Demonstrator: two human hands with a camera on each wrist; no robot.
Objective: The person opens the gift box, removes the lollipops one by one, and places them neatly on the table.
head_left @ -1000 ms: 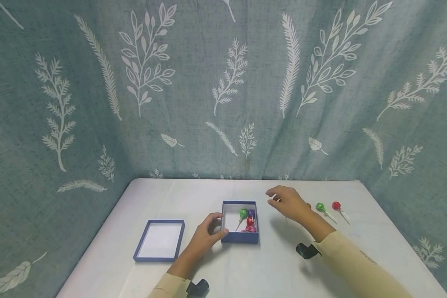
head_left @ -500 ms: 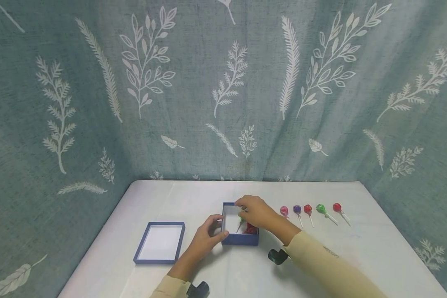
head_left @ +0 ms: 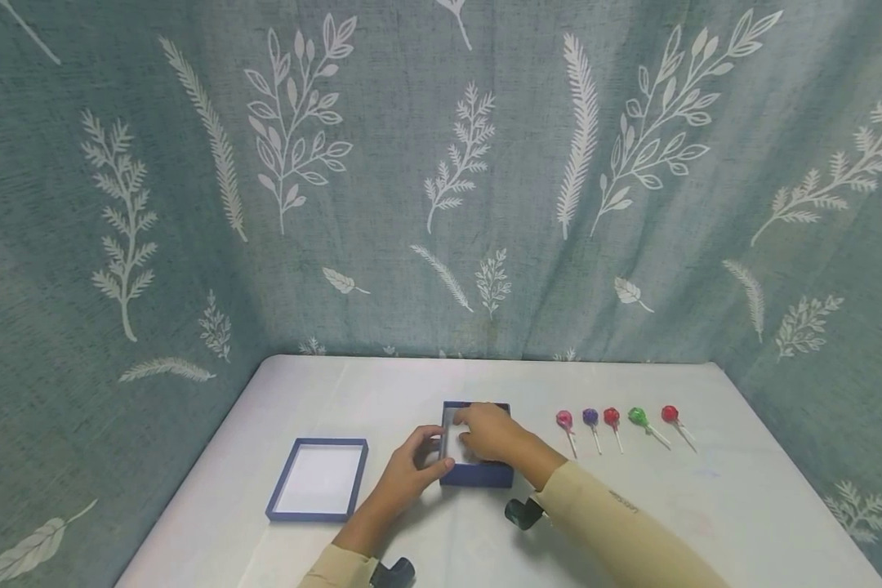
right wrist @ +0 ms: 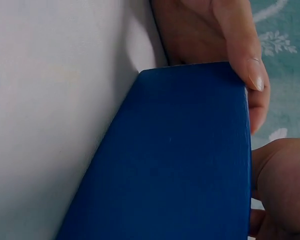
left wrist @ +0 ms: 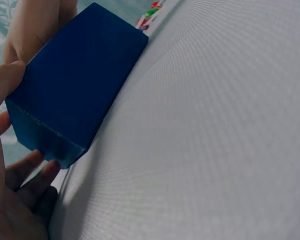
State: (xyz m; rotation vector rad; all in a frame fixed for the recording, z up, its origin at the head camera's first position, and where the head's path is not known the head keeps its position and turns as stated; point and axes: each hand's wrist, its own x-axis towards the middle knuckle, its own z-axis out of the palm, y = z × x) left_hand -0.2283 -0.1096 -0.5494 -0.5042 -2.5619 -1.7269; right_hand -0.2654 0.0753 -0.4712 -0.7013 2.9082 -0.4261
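The open blue box (head_left: 476, 476) sits on the white counter (head_left: 448, 555) and looks like light, stiff cardboard, apt to slide if nudged and to dent if squeezed; its left wall by the near corner seems a sound place to steady it. There the left hand (head_left: 408, 475) grips it, fingers partly curled, thumb at the rim. The right hand (head_left: 491, 433) reaches into the box, fingers bent; whether they hold anything cannot be told. Right of the box lie five lollipops (head_left: 612, 416), probably hard and brittle, best pinched by stick or head; left of it lies the lid (head_left: 307, 517). Only the head view shows the lid and whole row; the left wrist view adds fingertips against the box's side wall, the right wrist view mostly its near wall.
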